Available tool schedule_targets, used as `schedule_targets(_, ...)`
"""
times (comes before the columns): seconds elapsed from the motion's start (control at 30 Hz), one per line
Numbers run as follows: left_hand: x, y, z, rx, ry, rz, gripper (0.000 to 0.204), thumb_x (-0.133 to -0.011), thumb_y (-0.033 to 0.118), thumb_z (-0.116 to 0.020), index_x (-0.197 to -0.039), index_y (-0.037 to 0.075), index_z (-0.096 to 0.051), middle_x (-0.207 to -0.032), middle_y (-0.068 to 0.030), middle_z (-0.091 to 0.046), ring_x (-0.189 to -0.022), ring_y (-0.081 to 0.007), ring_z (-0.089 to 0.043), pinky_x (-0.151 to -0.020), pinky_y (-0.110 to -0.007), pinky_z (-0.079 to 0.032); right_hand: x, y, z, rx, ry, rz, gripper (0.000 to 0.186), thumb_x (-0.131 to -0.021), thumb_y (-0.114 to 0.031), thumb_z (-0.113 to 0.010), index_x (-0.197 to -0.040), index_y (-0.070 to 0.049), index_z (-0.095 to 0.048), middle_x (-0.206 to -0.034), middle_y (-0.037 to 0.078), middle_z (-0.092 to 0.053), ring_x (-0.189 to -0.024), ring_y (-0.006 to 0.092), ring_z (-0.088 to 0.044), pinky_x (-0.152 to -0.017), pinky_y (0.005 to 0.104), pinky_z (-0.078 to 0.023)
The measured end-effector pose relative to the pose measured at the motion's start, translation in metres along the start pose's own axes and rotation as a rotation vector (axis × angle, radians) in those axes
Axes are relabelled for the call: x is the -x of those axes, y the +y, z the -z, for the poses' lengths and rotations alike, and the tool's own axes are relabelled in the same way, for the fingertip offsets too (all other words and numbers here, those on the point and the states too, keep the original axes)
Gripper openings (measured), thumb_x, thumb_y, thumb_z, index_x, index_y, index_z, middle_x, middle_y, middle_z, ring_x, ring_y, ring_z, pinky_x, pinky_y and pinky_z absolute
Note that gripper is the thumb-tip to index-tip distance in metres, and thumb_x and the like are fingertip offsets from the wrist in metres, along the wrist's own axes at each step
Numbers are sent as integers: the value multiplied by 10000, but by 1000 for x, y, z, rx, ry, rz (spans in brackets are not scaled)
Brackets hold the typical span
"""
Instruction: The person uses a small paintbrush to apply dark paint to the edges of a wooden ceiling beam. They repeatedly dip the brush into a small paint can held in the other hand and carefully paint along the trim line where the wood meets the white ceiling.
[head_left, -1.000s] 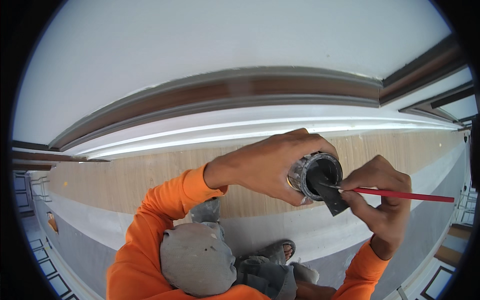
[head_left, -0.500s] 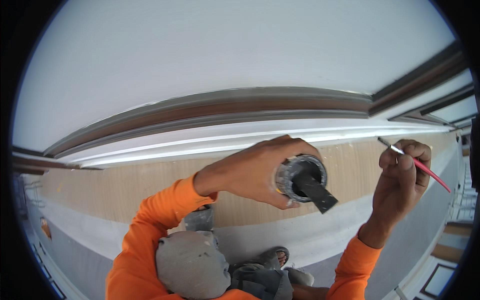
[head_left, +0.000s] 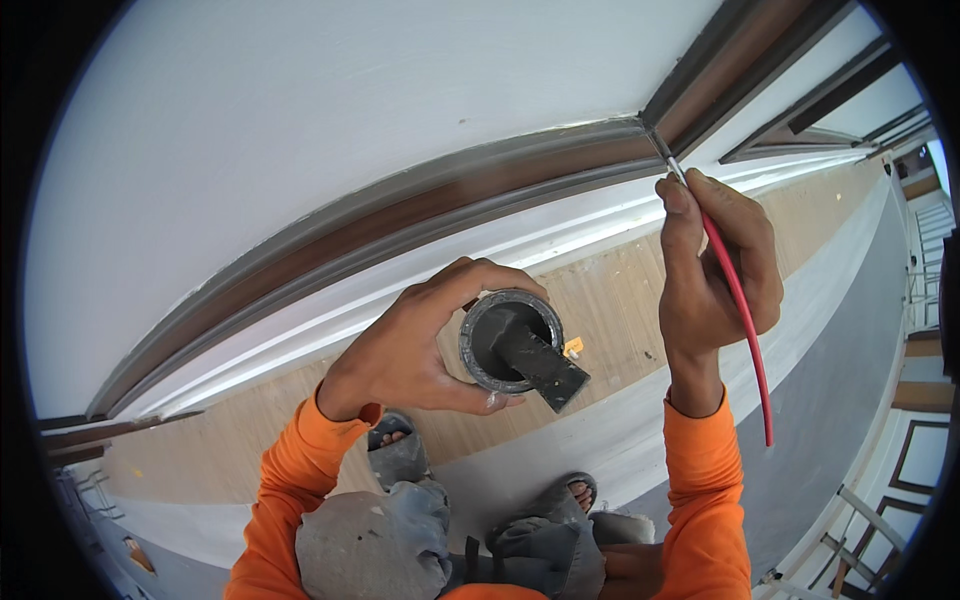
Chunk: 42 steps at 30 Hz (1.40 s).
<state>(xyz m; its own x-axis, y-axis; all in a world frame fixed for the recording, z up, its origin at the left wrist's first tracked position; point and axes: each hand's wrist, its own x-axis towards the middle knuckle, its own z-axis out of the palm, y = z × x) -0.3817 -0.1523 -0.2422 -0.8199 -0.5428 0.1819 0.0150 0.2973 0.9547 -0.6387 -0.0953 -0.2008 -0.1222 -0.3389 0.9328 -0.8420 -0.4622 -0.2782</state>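
My left hand (head_left: 425,345) is wrapped round the side of a small round paint pot (head_left: 467,350), its mouth facing up. Dark paint coats the inside, and a flat dark strip (head_left: 545,368) leans out over the rim. In my right hand (head_left: 725,255) is a thin paintbrush (head_left: 733,275) with a red handle and a silver ferrule, pinched between thumb and fingers. The brush tip meets the corner of the grey and brown wall moulding (head_left: 590,150), where the long rail joins the slanting piece. Whether the bristles press on it is too small to tell.
A white wall panel (head_left: 330,130) fills the space above the moulding. Below runs a white skirting ledge (head_left: 560,250), then a wood-look floor strip (head_left: 610,320) and grey flooring (head_left: 800,370). My bent knee (head_left: 375,540) and sandalled foot (head_left: 580,492) are underneath. Metal frames (head_left: 865,530) stand at right.
My right hand has brought the paintbrush up and left to the moulding's corner. The pot in my left hand now sits further left in view. The view has turned, tilting the moulding.
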Motion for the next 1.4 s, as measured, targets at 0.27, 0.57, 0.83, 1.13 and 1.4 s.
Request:
schedule_targets(0.27,2,-1,6,28,-67,12,893,-587,233,-960,-1399,107,-611,-1344,-118,-679,-1278,-309,-648,-1117,-439,-484,1,4,-9,78,1,40,230,-786,83,-815,-987,-11,-756,-899,110,-787,-811,213,-782,-724,287,-616)
schedule_targets(0.57,1,-2,0,16,-22,16,902,-516,215,-954,-1352,79,-642,-1294,-124,-702,-1205,-277,-679,-1084,-412,-507,2,9,-7,72,-13,39,217,-764,102,-801,-949,3,-746,-865,115,-770,-779,211,-766,-699,290,-611)
schedule_targets(0.83,0,0,-2,14,5,8,893,-502,193,-940,-1331,44,-642,-1272,-140,-714,-1173,-273,-696,-1064,-404,-525,4,9,-12,-1,39,23,222,-755,102,-805,-945,7,-738,-872,116,-771,-779,222,-766,-694,289,-610)
schedule_targets(1.13,-1,-2,-1,8,-5,19,883,-515,173,-929,-1330,13,-629,-1273,-165,-710,-1189,-280,-688,-1063,-392,-521,2,9,-12,-7,80,70,221,-748,107,-802,-931,7,-729,-869,114,-767,-781,229,-769,-689,292,-609)
schedule_targets(1.4,-1,-5,-2,15,8,15,863,-527,223,-948,-1334,105,-667,-1282,-107,-713,-1192,-288,-701,-1091,-426,-518,6,5,-21,-87,105,47,251,-731,114,-811,-947,5,-745,-858,107,-758,-769,222,-758,-688,295,-611)
